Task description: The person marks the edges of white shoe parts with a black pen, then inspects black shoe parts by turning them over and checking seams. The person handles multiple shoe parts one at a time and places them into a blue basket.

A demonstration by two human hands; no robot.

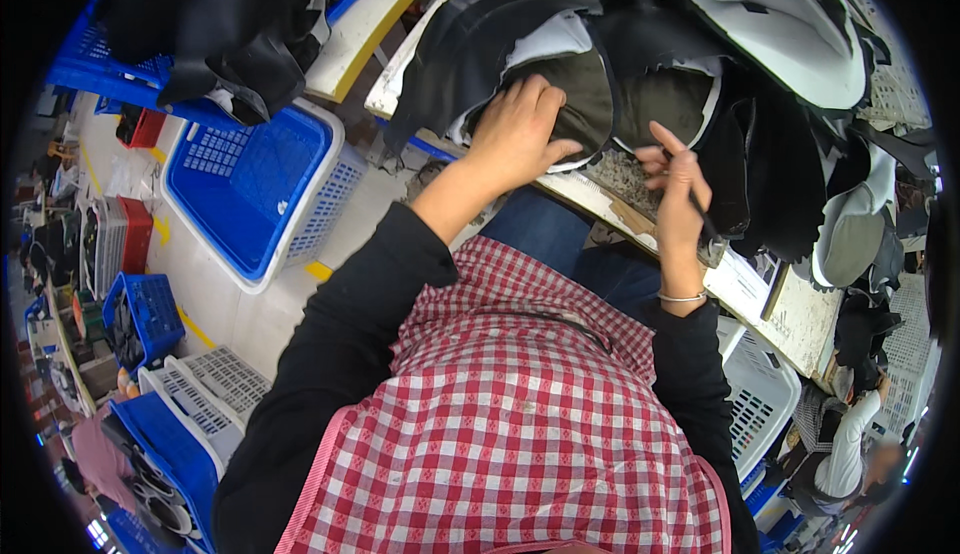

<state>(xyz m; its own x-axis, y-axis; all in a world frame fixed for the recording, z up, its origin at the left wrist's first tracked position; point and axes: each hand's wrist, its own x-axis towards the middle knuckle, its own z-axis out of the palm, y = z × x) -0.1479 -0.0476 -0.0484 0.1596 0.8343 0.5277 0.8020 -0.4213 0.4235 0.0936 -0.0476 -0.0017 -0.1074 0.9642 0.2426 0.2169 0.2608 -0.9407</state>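
My left hand point(515, 134) lies flat with spread fingers on a dark olive leather piece point(640, 104) at the edge of the worktable point(790, 319). My right hand point(675, 189) is closed around a thin dark pen-like tool point(703, 216), its tip pointing down beside the piece's lower edge. Black and white leather sheets point(560, 14) are piled around and under the olive piece. A silver bracelet sits on my right wrist. A red and white checked apron point(510, 434) covers my front.
A blue and white plastic basket point(255, 189) stands on the floor to my left, more blue crates point(145, 319) behind it. Another white basket point(760, 404) sits under the table at right. A second person point(845, 454) works at lower right. Black material fills a blue crate point(200, 24) at top left.
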